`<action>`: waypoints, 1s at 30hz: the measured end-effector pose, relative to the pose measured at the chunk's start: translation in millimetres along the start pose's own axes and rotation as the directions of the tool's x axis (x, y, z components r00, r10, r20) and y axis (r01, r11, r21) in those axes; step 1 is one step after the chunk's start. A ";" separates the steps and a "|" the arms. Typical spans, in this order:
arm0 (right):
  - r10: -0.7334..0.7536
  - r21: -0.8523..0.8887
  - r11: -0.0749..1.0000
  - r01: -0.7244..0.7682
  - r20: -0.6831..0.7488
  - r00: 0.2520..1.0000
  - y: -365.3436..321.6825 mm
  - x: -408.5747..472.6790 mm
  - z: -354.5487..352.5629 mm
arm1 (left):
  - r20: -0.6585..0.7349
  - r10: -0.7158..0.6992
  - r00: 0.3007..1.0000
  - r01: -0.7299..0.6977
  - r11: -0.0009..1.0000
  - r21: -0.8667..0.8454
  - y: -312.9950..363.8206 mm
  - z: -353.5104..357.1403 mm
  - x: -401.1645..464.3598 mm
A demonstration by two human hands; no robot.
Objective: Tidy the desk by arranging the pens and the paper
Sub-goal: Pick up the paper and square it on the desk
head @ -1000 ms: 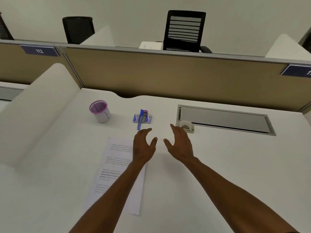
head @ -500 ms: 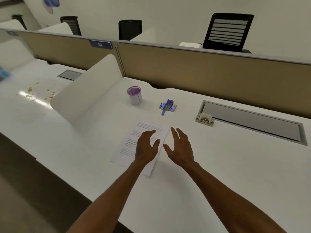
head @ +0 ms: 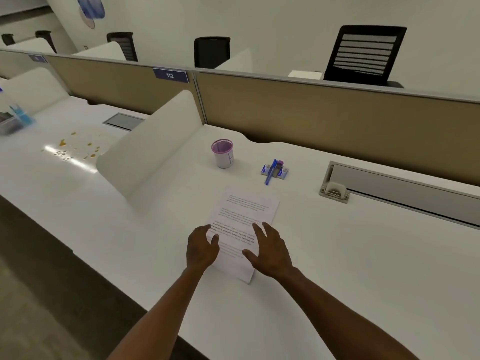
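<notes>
My left hand (head: 201, 249) and right hand (head: 270, 252) hover, fingers spread and loose, over the flat printed white paper sheet (head: 242, 229) on the smooth white tabletop (head: 363, 255). Beyond lie a slim blue plastic pen (head: 270, 172) and a cylindrical purple-rimmed mesh cup (head: 223, 153).

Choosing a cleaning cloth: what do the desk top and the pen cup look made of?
The desk top looks like smooth white laminate with a slight sheen: light glares off it at the far left. The pen cup seems plastic or mesh with a purple rim and a white wrap; it is too blurred to tell.
</notes>
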State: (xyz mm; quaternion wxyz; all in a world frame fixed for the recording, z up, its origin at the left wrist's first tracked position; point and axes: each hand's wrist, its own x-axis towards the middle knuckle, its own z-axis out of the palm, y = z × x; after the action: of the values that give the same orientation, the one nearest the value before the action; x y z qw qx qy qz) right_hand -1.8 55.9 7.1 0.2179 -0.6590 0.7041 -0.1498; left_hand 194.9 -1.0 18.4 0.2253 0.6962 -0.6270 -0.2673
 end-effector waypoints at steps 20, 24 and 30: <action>0.171 -0.217 0.965 -0.148 0.088 0.981 7.1 8.8 13.3 | 0.082 -0.102 0.991 0.087 0.981 0.174 -15.2 9.6 41.4; 0.183 -0.208 0.965 -0.160 0.099 0.978 6.7 11.7 11.3 | 0.090 -0.167 0.982 0.154 0.980 0.129 -15.4 8.7 52.5; 0.183 -0.214 0.964 -0.160 0.093 0.979 7.6 11.0 13.2 | 0.077 -0.170 0.982 0.170 0.985 0.016 -15.4 5.2 69.3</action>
State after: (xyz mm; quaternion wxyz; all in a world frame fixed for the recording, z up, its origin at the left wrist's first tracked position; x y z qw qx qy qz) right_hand -2.1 46.7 -9.2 0.1999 -0.6218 0.7570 -0.0195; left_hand 208.0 -68.0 -1.8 0.1736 0.7372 -0.5749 -0.3096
